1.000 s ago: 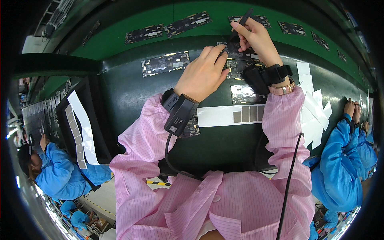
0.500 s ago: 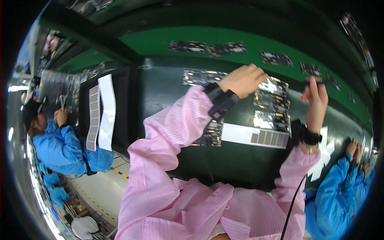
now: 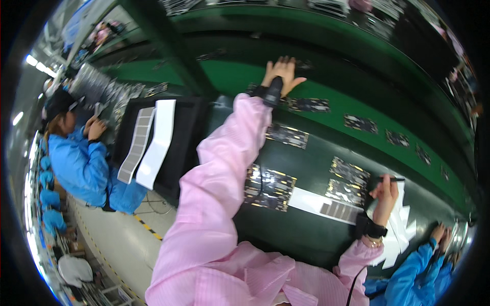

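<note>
My left hand [image 3: 282, 74] is stretched out over the green conveyor belt [image 3: 337, 92], palm down, fingers spread. Dark circuit boards lie beneath and around it; whether it touches one I cannot tell. My right hand [image 3: 385, 196] is closed on a thin dark pen-like tool [image 3: 394, 179] at the right of the workbench. Just left of that hand are two circuit boards [image 3: 347, 192], one behind the other. Below them is a white backing strip [image 3: 306, 199] with several grey rectangular stickers [image 3: 339, 210]. More circuit boards [image 3: 275, 188] lie beside my left sleeve, another board [image 3: 287, 135] farther back.
Several boards [image 3: 360, 123] lie along the belt. A black tray [image 3: 191, 117] at left holds a grey sticker strip [image 3: 137, 145] and a white strip [image 3: 157, 145]. Loose white sheets [image 3: 393, 245] lie by my right wrist. Co-workers in blue [image 3: 84, 158] sit on both sides. A green post [image 3: 176, 46] rises behind the tray.
My left hand has gone from the right-hand group of boards to the belt, up and left, its fingers now spread. That group shows one board fewer. My right hand still holds the tool.
</note>
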### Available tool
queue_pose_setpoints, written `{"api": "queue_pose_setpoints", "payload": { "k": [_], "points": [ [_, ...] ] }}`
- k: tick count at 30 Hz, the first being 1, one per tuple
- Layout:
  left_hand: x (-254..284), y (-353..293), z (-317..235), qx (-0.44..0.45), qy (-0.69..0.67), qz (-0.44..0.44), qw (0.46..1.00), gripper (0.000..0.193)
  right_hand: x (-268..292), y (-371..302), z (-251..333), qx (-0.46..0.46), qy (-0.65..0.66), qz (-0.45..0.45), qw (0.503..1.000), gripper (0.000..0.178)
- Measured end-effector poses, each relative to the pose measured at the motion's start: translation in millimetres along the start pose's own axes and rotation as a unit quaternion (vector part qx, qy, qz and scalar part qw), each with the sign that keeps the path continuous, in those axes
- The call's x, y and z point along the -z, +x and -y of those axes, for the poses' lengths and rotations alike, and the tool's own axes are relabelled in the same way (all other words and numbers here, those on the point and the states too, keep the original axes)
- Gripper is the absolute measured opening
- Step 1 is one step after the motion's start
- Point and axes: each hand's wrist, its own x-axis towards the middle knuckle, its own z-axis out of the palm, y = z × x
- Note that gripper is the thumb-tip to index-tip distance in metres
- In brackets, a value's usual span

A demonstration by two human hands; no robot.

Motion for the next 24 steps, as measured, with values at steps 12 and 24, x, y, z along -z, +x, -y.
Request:
{"api": "queue_pose_setpoints", "payload": {
  "k": [12, 24],
  "points": [
    [66.9, -105.5, -182.7, -0.248, -0.360, 0.168, 0.884, 0.051, 0.3, -8.7, -8.4, -0.036, 0.041, 0.009, 0.998, 0.026],
    [-5.2, 37.5, -67.2, 0.039, -0.210, 0.008, 0.977, 0.050, 3.8, -2.3, -16.9, -0.050, 0.096, 0.045, 0.993, 0.025]
  ]
}}
